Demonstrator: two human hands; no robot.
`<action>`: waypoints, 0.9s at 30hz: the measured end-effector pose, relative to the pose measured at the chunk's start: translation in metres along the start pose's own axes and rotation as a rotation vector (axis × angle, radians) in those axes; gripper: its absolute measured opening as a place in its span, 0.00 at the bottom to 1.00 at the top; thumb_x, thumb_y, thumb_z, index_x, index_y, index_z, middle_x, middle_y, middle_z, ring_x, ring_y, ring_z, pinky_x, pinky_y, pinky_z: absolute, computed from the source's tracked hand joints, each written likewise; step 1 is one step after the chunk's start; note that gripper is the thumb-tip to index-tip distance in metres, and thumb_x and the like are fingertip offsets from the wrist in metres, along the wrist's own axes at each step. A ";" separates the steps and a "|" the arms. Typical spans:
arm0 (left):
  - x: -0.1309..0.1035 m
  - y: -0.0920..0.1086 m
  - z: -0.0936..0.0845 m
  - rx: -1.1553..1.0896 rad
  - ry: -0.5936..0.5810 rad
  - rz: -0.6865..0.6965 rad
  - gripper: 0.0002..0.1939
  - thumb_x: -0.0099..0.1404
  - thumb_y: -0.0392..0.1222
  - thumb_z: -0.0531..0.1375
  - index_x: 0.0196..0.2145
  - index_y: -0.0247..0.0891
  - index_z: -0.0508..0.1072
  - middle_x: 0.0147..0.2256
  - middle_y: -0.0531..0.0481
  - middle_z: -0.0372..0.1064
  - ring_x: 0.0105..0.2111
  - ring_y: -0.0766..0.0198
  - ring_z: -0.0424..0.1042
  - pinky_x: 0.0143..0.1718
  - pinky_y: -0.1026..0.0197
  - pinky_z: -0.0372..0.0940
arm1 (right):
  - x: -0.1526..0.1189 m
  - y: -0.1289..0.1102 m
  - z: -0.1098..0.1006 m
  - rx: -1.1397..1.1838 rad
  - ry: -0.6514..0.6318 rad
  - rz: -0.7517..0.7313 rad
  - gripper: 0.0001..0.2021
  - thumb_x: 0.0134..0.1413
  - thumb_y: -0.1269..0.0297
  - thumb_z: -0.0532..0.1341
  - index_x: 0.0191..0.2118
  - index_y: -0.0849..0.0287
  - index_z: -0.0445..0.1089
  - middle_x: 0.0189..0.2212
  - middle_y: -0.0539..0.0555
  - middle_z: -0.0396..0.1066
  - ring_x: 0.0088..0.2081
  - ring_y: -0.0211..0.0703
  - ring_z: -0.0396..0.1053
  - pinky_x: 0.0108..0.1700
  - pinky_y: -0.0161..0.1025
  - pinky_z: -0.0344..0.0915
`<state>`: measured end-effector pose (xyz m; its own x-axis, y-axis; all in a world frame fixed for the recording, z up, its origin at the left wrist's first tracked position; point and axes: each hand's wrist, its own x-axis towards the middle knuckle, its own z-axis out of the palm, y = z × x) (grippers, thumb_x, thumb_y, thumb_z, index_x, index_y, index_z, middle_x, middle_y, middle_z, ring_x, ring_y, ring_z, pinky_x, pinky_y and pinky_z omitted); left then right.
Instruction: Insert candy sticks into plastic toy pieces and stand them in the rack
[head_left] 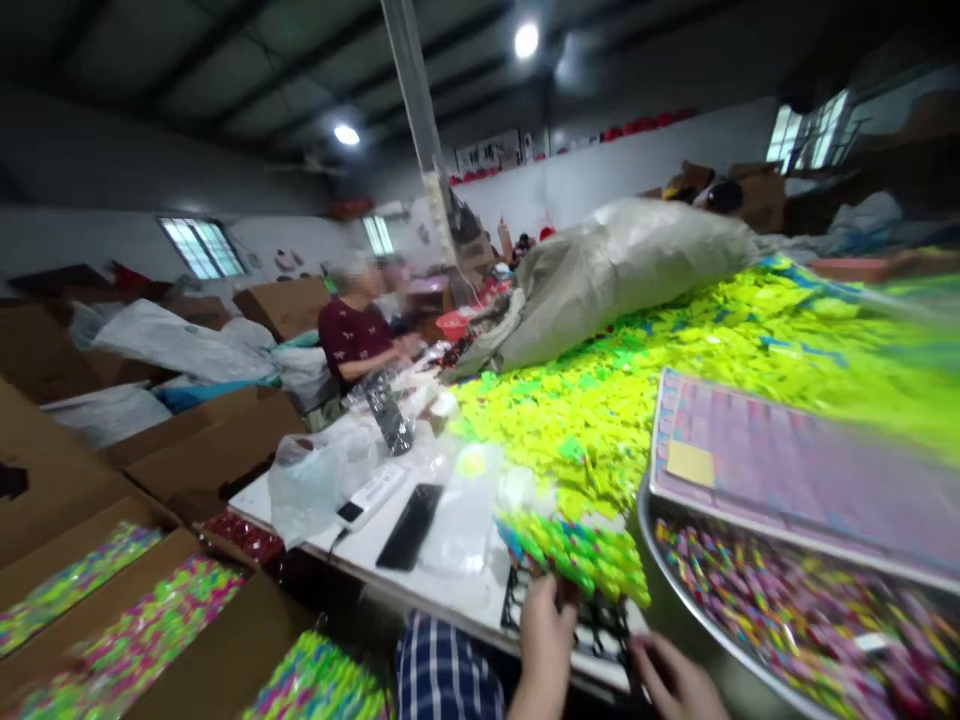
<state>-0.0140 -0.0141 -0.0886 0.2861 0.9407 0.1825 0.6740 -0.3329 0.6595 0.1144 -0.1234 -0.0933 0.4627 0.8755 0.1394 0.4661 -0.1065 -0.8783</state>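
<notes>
At the near edge of the white table (pixel 469 600), my left hand (pixel 547 632) has its fingers bent and pressed on the near side of a black rack with round openings (pixel 600 632). A cluster of small yellow-green and blue pieces (pixel 581 555) lies over the back of this rack. My right hand (pixel 671 675) is at the rack's right end, thumb and fingers closed on its black edge. Some of the view is blurred, and the left fingertips are partly hidden.
Left of the rack lie a black phone (pixel 410 527), a power strip (pixel 373 495) and plastic bags (pixel 319 475). A metal basin (pixel 720 625) of colourful pieces stands right, under a pink tray (pixel 810 470). Yellow-green pieces (pixel 570 420) heap behind. A person (pixel 360 335) sits far left.
</notes>
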 end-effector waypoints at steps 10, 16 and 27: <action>0.003 -0.002 0.011 -0.058 -0.140 -0.059 0.04 0.57 0.34 0.54 0.32 0.37 0.68 0.35 0.45 0.68 0.39 0.58 0.67 0.41 0.58 0.60 | 0.025 -0.022 0.017 -0.674 -0.050 0.193 0.18 0.56 0.56 0.50 0.29 0.60 0.72 0.28 0.57 0.73 0.31 0.44 0.70 0.28 0.33 0.55; 0.009 0.000 0.005 -0.068 -0.123 0.033 0.06 0.59 0.40 0.53 0.28 0.37 0.66 0.31 0.44 0.67 0.35 0.56 0.67 0.35 0.58 0.61 | 0.029 -0.035 0.024 -0.769 -0.093 0.268 0.13 0.55 0.56 0.53 0.34 0.54 0.73 0.29 0.53 0.74 0.31 0.42 0.70 0.30 0.32 0.57; 0.008 -0.004 0.006 -0.022 -0.097 0.108 0.05 0.56 0.33 0.51 0.25 0.39 0.63 0.28 0.46 0.66 0.33 0.57 0.66 0.33 0.60 0.59 | 0.035 -0.035 0.029 -0.849 -0.174 0.325 0.14 0.57 0.58 0.50 0.34 0.55 0.72 0.31 0.54 0.74 0.34 0.42 0.70 0.32 0.33 0.58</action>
<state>-0.0102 -0.0058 -0.0944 0.4213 0.8883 0.1826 0.6209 -0.4293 0.6559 0.0929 -0.0756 -0.0710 0.5797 0.7933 -0.1862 0.7615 -0.6087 -0.2225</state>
